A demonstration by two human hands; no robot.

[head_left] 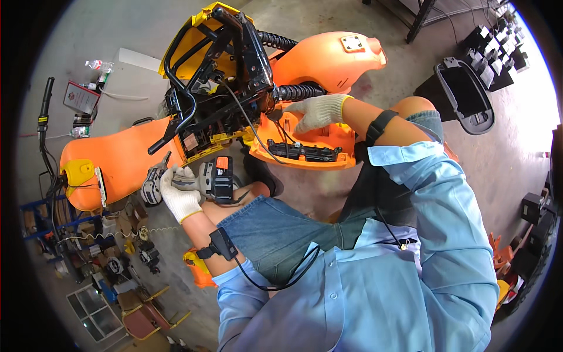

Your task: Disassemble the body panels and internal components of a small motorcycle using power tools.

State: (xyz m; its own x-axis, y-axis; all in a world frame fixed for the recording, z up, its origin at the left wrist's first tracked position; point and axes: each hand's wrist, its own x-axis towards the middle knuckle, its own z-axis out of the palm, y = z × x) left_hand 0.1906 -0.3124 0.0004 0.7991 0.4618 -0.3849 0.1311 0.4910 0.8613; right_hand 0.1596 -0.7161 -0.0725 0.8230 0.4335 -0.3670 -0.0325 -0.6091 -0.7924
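Observation:
My left hand [177, 190], in a white work glove, is closed around the handle of a grey cordless drill [153, 183]. The drill's black battery [221, 176] points toward my left knee, and its nose reaches close to the frame. My right hand [316, 111], also gloved, rests on an orange plastic cover [347, 154], fingers against its upper inner side; their tips are partly hidden. A black lamp strip [305, 151] sits inside this cover, with a cable beside it. Just beyond stands the black tube frame [234, 64] of a partly opened scooter-like vehicle.
An orange rear fender [322, 61] and black springs [300, 92] lie beyond the cover. A long orange body panel [120, 154] extends left toward the handlebar [44, 114]. A black-and-grey tray [466, 94] stands at the right. Boxes and a chair [143, 320] crowd the lower left.

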